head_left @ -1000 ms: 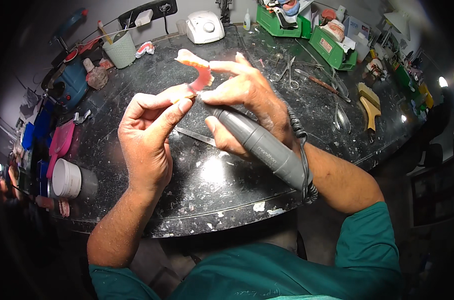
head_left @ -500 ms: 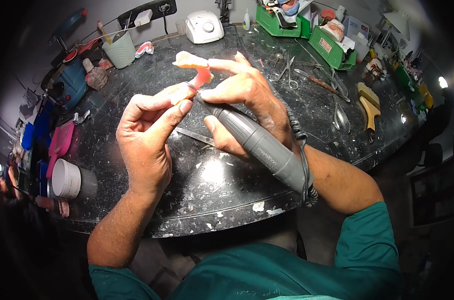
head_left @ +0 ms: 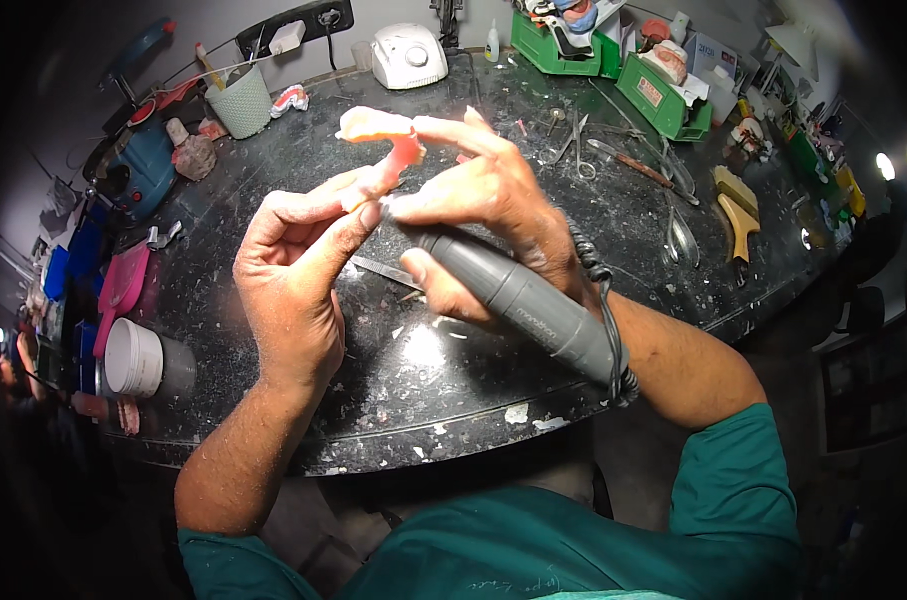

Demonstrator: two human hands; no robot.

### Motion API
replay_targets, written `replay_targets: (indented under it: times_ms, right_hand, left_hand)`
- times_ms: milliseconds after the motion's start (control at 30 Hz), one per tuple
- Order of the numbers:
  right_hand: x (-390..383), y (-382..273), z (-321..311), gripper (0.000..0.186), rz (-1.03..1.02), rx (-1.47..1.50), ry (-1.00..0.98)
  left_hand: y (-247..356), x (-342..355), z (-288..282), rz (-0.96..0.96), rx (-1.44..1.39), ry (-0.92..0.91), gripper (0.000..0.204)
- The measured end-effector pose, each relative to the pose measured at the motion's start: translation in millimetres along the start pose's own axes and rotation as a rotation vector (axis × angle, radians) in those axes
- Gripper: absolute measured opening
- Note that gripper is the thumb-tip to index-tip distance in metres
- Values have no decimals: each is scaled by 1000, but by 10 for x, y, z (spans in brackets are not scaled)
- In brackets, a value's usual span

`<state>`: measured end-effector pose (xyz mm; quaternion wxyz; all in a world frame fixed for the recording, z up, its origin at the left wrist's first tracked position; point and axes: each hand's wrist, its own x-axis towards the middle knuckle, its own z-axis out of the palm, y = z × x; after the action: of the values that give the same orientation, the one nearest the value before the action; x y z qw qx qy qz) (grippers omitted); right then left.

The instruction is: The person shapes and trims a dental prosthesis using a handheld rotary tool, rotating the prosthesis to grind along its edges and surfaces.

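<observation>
Nearest us, above the dark bench (head_left: 374, 410), our right hand (head_left: 494, 205) wraps a grey handpiece (head_left: 519, 295). Our left hand (head_left: 294, 250) pinches the near end of a pink denture (head_left: 406, 152) between thumb and finger; we cannot tell whether the tool's tip touches it. Beyond lie scissors (head_left: 579, 150), then a white dial box (head_left: 410, 55).

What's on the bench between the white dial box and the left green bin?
In the head view, a small upright bottle stands between the white dial box and left green bin.
</observation>
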<state>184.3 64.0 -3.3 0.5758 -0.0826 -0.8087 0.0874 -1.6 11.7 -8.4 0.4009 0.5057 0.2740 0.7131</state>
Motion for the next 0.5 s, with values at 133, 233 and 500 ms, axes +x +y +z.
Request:
replay_targets:
  times_ms: [133,233,500]
  right_hand:
    - [7,-11,-13,41,11,-5,-3]
    - [12,11,-7,48,-50,-74,-36]
    - [16,-24,3,44,10,-12,-10]
  left_hand:
    - [-6,4,23,-3,-28,-15,16]
    - [-4,2,-14,-48,-38,19,16]
    - [2,0,-9,-68,-34,22,17]
